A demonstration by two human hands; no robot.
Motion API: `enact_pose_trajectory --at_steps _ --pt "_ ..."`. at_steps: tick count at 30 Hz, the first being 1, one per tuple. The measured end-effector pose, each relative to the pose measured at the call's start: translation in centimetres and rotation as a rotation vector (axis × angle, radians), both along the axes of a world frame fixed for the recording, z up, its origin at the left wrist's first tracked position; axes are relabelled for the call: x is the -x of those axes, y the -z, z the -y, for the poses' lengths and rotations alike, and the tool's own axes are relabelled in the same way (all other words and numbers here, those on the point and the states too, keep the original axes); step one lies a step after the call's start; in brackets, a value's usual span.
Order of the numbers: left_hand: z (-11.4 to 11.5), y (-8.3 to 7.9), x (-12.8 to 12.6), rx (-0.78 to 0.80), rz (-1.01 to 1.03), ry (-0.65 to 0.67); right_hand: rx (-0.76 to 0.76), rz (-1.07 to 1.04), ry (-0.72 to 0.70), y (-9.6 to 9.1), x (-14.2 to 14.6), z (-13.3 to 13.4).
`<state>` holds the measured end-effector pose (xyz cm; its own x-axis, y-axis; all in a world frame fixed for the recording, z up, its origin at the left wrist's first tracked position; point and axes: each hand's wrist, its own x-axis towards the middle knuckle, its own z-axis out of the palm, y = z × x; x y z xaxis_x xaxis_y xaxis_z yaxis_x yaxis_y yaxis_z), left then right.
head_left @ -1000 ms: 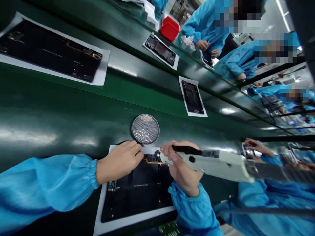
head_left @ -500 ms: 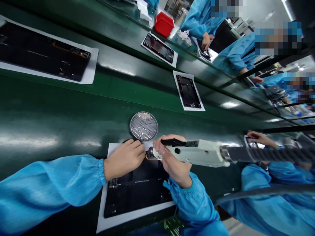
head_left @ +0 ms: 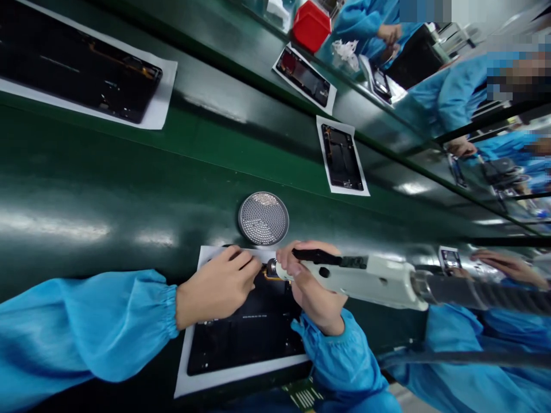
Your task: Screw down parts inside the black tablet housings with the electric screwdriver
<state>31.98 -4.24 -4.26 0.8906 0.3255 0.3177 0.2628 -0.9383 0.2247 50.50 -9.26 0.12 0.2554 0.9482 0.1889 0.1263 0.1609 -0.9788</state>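
Note:
Wrapped around a white electric screwdriver (head_left: 374, 281) with a black lever, my right hand (head_left: 316, 289) holds it nearly level, its metal tip pointing left. A black opened tablet (head_left: 245, 344) lies below both hands on a white sheet (head_left: 184, 376). My left hand (head_left: 221, 284) is over the tablet's far edge, fingers bent and pressed together close to the driver's tip. What those fingertips hold, if anything, is hidden. An orange flex cable (head_left: 272, 279) shows under the tip. Just beyond the sheet sits a round perforated metal dish (head_left: 263, 219).
On the green bench, more opened tablets (head_left: 81, 66) rest on white sheets, one at left, others (head_left: 343, 158) ahead. A red bin (head_left: 311, 26) stands at the back. The driver's thick hose (head_left: 486, 292) runs right, towards a co-worker's blue sleeve (head_left: 456, 338). Other people work opposite.
The view has shifted slightly, so the bench things appear further right. My right hand keeps the screwdriver, whose rear end sits a little lower. My left hand's fingers have shifted slightly near the tip.

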Motion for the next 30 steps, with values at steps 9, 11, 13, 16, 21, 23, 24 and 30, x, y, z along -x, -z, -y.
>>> enact_pose_trajectory --at_steps 9,11,13,16,21,23,24,30 --pt "-0.1 -0.1 -0.4 0.011 0.0 0.016 0.018 -0.021 -0.051 -0.1 0.1 -0.1" --pt "-0.1 -0.3 -0.3 0.008 0.001 0.021 0.022 -0.028 -0.061 0.0 0.0 -0.1" --pt "0.0 -0.4 -0.3 0.007 0.006 0.02 0.026 -0.031 -0.07 0.1 0.0 0.0" --pt "0.0 -0.4 -0.3 0.011 0.013 0.021 0.016 -0.019 -0.053 0.1 0.0 0.2" --pt "0.1 -0.2 -0.3 0.017 0.024 0.011 0.001 -0.023 -0.081 -0.1 0.2 -0.1" --pt "0.1 -0.2 -0.3 0.01 0.028 0.009 -0.028 -0.06 -0.127 -0.2 0.4 -0.5" --pt "0.1 -0.1 -0.3 0.007 0.029 0.01 -0.042 -0.076 -0.146 -0.2 0.5 -0.7" --pt "0.0 -0.2 -0.3 -0.061 0.087 -0.001 -0.055 -0.1 -0.193 -0.1 0.7 -0.8"
